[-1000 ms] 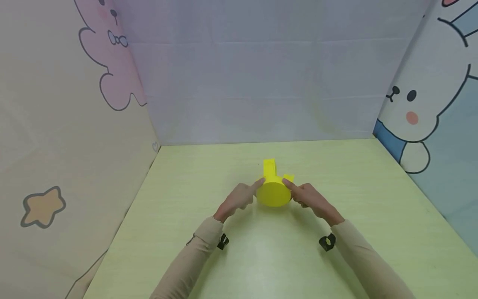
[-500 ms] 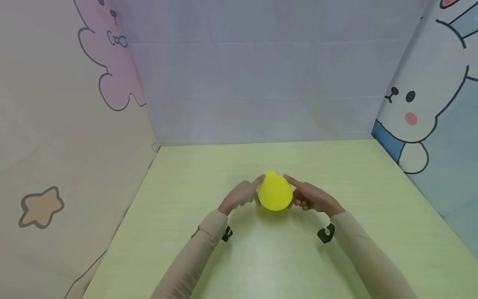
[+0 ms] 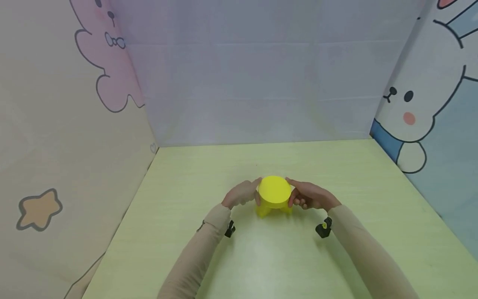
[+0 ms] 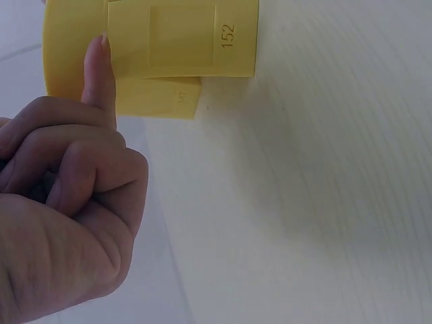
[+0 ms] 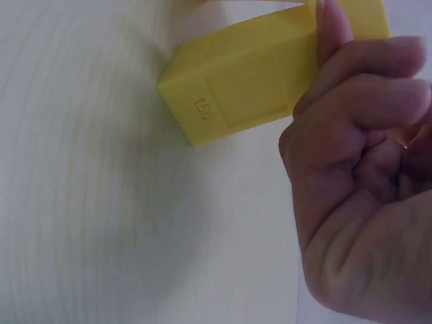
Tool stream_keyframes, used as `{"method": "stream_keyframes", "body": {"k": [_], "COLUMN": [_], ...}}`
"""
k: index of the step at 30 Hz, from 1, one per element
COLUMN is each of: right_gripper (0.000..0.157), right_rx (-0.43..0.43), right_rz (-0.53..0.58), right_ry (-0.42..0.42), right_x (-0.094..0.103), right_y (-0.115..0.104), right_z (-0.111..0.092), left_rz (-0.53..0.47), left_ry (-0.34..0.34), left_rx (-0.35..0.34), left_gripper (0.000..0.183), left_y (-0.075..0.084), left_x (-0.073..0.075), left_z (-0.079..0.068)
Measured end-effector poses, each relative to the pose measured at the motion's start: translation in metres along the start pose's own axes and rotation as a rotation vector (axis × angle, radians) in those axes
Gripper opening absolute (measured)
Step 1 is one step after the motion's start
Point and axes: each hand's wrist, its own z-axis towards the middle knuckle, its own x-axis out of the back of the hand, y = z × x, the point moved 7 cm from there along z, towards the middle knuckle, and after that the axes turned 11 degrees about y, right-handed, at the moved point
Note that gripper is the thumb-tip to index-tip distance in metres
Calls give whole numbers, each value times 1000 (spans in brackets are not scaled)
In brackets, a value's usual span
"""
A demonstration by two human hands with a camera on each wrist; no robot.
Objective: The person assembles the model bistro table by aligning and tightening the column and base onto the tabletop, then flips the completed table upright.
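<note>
A small yellow toy stool (image 3: pixel 274 191) stands near the middle of the table, its round seat on top and its legs pointing down. My left hand (image 3: pixel 243 194) grips the left side of the seat, index finger at the far edge and thumb at the near side. On the opposite side my right hand (image 3: pixel 313 196) holds the seat in the same way, other fingers curled in. The left wrist view shows a leg (image 4: pixel 182 40) marked 152, a finger lying against the stool. Another leg (image 5: pixel 236 88), marked 156, shows in the right wrist view, its end close over the tabletop.
The pale wooden table (image 3: pixel 269 257) stretches around both arms. Behind it hangs a plain lilac sheet (image 3: pixel 261 83), with cartoon-printed sheets at left and right. A black wrist strap piece (image 3: pixel 323 228) hangs below the right cuff; another (image 3: pixel 230 229) hangs below the left.
Both hands have tipped the stool over between them: its legs pointed up and away, then the seat faced me, and now the seat is on top with the legs down.
</note>
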Motion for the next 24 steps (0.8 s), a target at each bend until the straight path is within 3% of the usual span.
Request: {"method": "stream_keyframes", "body": {"k": [9, 17, 21, 24], "right_gripper": [77, 76, 76, 75], "right_rx": [-4, 20, 43, 97], "right_rz": [2, 9, 5, -35], "right_ry": [-7, -1, 15, 54], "right_x": [-1, 3, 8, 16], "right_y": [1, 1, 4, 5], "right_z": [7, 5, 2, -4], "left_rz": [-51, -98, -59, -16], "left_ry": [-23, -89, -49, 51], "left_rx": [10, -5, -42, -100], "left_gripper": [81, 83, 86, 86], "left_y": [-5, -8, -9, -8], "left_x": [0, 0, 9, 22], "left_z": [3, 3, -2, -10]}}
